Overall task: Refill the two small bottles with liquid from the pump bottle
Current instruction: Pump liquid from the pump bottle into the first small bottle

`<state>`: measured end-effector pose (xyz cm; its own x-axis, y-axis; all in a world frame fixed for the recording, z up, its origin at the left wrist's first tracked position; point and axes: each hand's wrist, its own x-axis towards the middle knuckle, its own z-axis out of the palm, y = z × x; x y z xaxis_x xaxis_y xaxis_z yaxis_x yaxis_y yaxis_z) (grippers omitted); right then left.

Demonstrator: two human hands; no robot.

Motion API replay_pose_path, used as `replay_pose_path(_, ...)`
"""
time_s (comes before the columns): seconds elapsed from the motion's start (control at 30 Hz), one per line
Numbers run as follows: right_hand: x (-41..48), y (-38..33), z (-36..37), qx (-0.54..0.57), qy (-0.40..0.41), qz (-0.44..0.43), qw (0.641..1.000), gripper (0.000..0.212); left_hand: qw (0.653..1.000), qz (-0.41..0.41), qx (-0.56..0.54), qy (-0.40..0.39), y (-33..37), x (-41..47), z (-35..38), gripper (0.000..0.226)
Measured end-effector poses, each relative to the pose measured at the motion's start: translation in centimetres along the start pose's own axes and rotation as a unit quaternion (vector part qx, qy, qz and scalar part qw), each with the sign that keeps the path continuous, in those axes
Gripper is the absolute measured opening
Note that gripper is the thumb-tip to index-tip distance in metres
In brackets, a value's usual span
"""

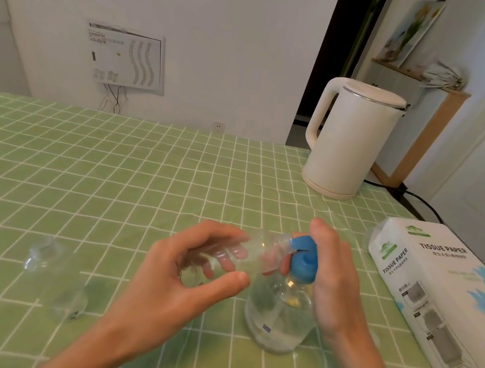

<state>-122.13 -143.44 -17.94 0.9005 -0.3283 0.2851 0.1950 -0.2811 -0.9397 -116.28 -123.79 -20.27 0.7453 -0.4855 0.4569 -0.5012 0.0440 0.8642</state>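
A clear pump bottle (278, 318) with a blue pump head (304, 260) stands on the green checked tablecloth, right of centre. My right hand (331, 279) wraps the pump head from the right, thumb up, fingers curled under it. My left hand (185, 270) holds a small clear bottle (256, 248) tilted on its side, its open neck touching the blue nozzle. A second small clear bottle (54, 274) stands on the cloth at the left, apart from both hands.
A white electric kettle (349, 140) stands at the back right, its black cord running off the table's right edge. A white pack of tissue paper (440, 297) lies along the right side. The table's far edge meets a white wall.
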Motion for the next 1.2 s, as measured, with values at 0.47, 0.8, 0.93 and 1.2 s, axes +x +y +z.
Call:
replay_pose_path(0.47, -0.9, 0.1, 1.5, 0.013, 0.068, -0.010, 0.998, 0.069, 1.000, 0.007, 0.004, 0.019, 0.1, -0.1, -0.1, 0.039)
replay_pose_path(0.8, -1.1, 0.1, 1.3, -0.013, 0.072, -0.011, 0.997, 0.059, 1.000, -0.005, 0.006, 0.025, -0.4, -0.5, 0.0, 0.039)
replay_pose_path(0.93, -1.1, 0.4, 1.5, -0.035, 0.081, -0.007, 0.996, 0.068, 1.000, -0.002, 0.003, 0.028, -0.3, -0.6, -0.1, 0.042)
replay_pose_path(1.2, -1.0, 0.3, 1.5, -0.032, 0.084, -0.002, 0.996, 0.065, 0.999, 0.009, -0.002, 0.037, -0.1, -0.5, 0.1, 0.043)
